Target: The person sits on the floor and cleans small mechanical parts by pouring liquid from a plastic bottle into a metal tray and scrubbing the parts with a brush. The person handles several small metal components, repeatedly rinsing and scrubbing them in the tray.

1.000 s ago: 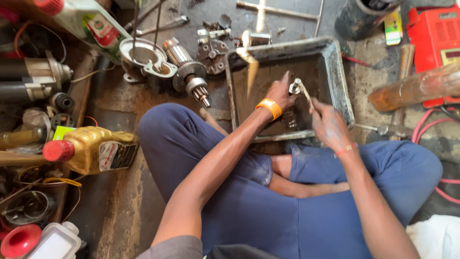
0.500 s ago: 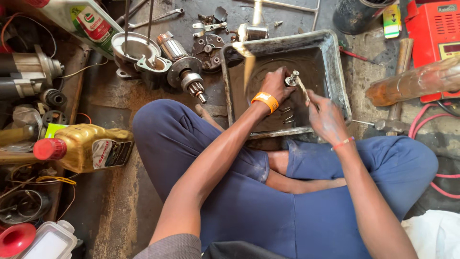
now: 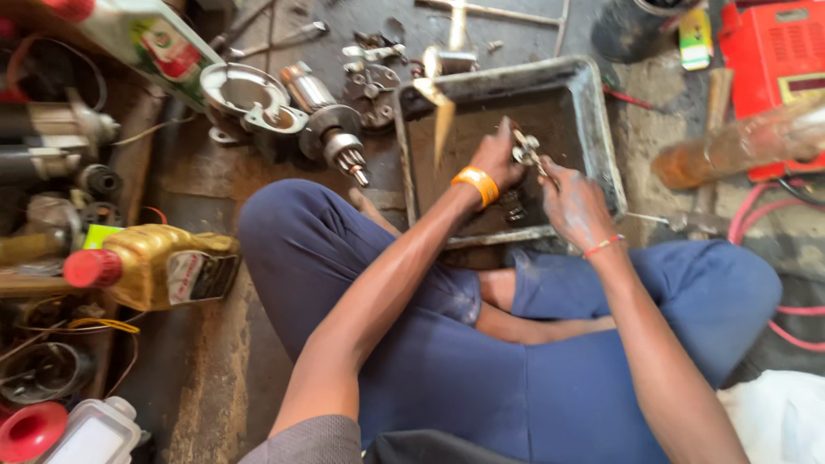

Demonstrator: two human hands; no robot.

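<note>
Inside grimy metal tray (image 3: pixel 601 129), left hand (image 3: pixel 498 159) grips small metal part (image 3: pixel 524 148).

You're on the floor of a motor repair workshop: a dismantled steel motor armature (image 3: pixel 331 125), round metal housing (image 3: pixel 241 93), gold oil bottle with red cap (image 3: pixel 150 266), grimy rectangular metal tray (image 3: pixel 601 120), red boxy tester (image 3: pixel 769 60).

Grimy floor (image 3: pixel 215 361), strewn with a metal tray (image 3: pixel 601 129), golden oil bottle (image 3: pixel 155 266), armature (image 3: pixel 331 129) and red box (image 3: pixel 769 60).
</note>
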